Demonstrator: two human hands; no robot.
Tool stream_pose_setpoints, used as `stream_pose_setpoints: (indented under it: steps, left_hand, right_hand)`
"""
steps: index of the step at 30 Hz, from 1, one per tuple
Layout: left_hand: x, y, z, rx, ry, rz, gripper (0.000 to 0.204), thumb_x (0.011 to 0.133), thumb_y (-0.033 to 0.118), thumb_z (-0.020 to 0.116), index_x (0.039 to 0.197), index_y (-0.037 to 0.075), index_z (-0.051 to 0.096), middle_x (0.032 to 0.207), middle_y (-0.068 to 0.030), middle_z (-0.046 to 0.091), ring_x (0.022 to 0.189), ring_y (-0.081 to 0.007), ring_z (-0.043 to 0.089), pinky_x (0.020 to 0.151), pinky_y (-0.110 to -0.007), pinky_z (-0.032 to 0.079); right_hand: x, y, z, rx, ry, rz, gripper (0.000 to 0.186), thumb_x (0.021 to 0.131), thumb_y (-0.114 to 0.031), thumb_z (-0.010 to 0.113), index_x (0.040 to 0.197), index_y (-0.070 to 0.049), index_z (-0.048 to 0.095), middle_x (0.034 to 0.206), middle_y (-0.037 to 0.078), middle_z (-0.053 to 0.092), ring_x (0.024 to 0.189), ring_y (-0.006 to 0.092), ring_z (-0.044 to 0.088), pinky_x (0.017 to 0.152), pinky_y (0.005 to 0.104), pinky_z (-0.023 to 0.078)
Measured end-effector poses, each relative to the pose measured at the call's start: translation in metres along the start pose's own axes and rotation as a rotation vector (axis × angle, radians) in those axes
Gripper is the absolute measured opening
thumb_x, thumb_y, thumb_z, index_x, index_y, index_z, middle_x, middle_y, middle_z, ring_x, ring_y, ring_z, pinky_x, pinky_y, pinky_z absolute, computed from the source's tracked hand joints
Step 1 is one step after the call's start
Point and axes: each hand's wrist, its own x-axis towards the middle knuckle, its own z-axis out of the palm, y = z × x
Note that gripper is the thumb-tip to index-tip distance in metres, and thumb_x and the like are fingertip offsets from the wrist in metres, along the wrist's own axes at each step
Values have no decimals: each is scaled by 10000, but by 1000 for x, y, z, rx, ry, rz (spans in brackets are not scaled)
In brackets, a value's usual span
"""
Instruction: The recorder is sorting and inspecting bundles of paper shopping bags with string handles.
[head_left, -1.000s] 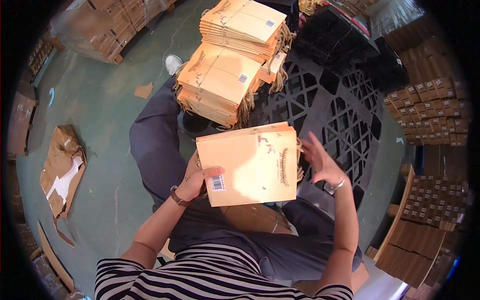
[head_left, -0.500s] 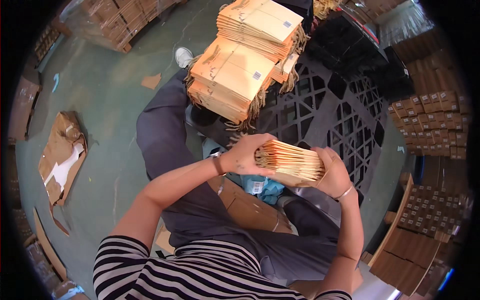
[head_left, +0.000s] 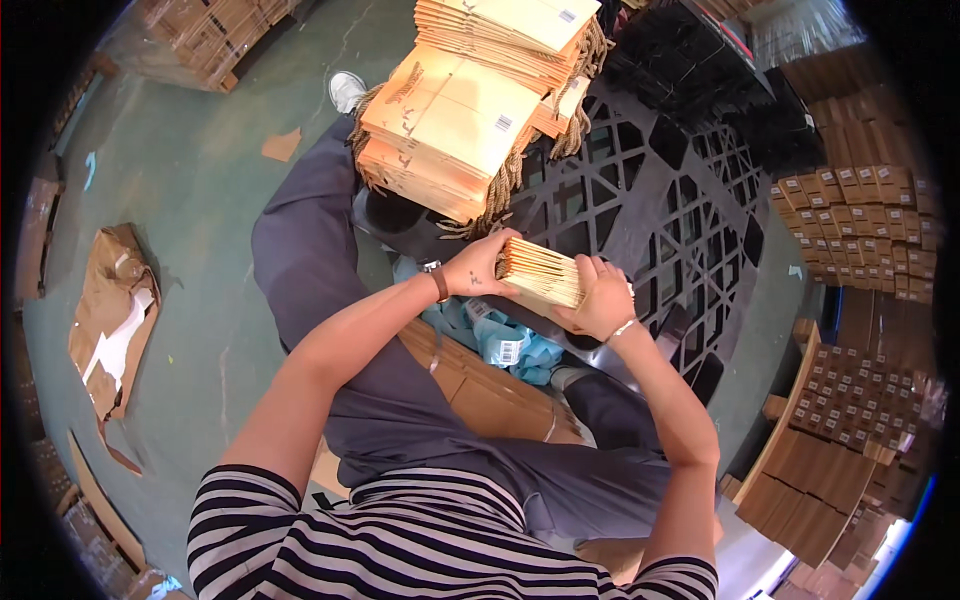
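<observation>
A small bundle of flat, folded paper bags (head_left: 543, 274) is held between my two hands, its fanned edges facing up. My left hand (head_left: 478, 269) is closed round the bundle's left end, where some brown cord shows. My right hand (head_left: 601, 302) grips the other end, fingers lying over the top edges. Just beyond the bundle, tall stacks of the same tan bags (head_left: 450, 110) lie with twisted rope handles (head_left: 500, 205) hanging out at their sides. Below my hands is a crumpled heap of light blue plastic (head_left: 515, 350) with a white label.
The stacks rest on a black plastic pallet (head_left: 640, 240). An opened cardboard box (head_left: 490, 395) lies between my legs. Torn cardboard (head_left: 115, 320) is on the green floor at left. Piled cartons (head_left: 850, 235) stand along the right, and a wrapped carton load (head_left: 200, 40) at the far left.
Both hands have moved a little up and left with the bundle. My right hand has shifted inward and now covers more of its top edges.
</observation>
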Motion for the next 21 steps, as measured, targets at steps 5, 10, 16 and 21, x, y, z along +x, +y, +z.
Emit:
stream_pose_setpoints:
  steps: [5, 10, 16, 21]
  left_hand:
    - [10, 47, -36, 666, -124, 130, 554, 586, 75, 716, 1097, 35, 506, 1018, -124, 557, 904, -256, 544, 833, -335, 435]
    - [25, 117, 13, 634, -20, 682, 126, 742, 135, 520, 828, 63, 577, 942, -47, 544, 853, -217, 507, 838, -326, 402]
    - [40, 97, 36, 805, -154, 1021, 86, 712, 160, 534, 754, 87, 549, 839, -62, 517, 820, -225, 476, 832, -318, 395]
    - [-3, 103, 12, 663, -494, 962, 150, 686, 206, 532, 598, 85, 529, 630, -85, 549, 619, -267, 510, 620, -309, 444]
  right_hand:
    - [-5, 3, 5, 55, -39, 67, 571, 572, -302, 744, 1019, -39, 503, 862, 122, 556, 760, 315, 534, 760, 362, 432]
    - [-8, 6, 21, 106, 12, -25, 517, 582, -317, 739, 973, -60, 519, 866, 115, 557, 776, 308, 541, 762, 374, 433]
    - [-5, 17, 22, 84, 33, -130, 497, 579, -331, 739, 950, -74, 531, 864, 108, 559, 796, 300, 551, 775, 381, 432]
    - [-3, -3, 2, 113, -62, 91, 518, 575, -325, 735, 978, -69, 535, 884, 107, 565, 814, 295, 556, 791, 373, 425]
